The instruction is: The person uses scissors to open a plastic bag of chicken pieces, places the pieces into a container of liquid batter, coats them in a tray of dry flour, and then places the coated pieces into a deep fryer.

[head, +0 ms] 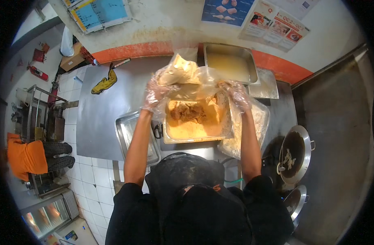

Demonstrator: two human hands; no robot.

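Observation:
My left hand (156, 93), in a clear plastic glove, grips one side of a clear plastic bag (187, 73) with a pale mass in it. The bag's other side is held by my right hand (237, 94), gloved the same way. Both hands are raised over a deep metal pan (199, 140). Inside the pan, orange batter or marinade (190, 130) surrounds a brown, coated lump (188, 111), perhaps meat. The bag hides the pan's far part. By my right forearm lies a clear tub (257, 122) with pale, floury contents.
An empty-looking metal tray (125, 122) and black-handled scissors (157, 131) lie left of the pan. A steel pan of yellowish liquid (230, 65) stands at the back. Two woks (297, 156) are at right. A yellow cloth (106, 82) lies left. A person in orange (27, 156) stands beyond.

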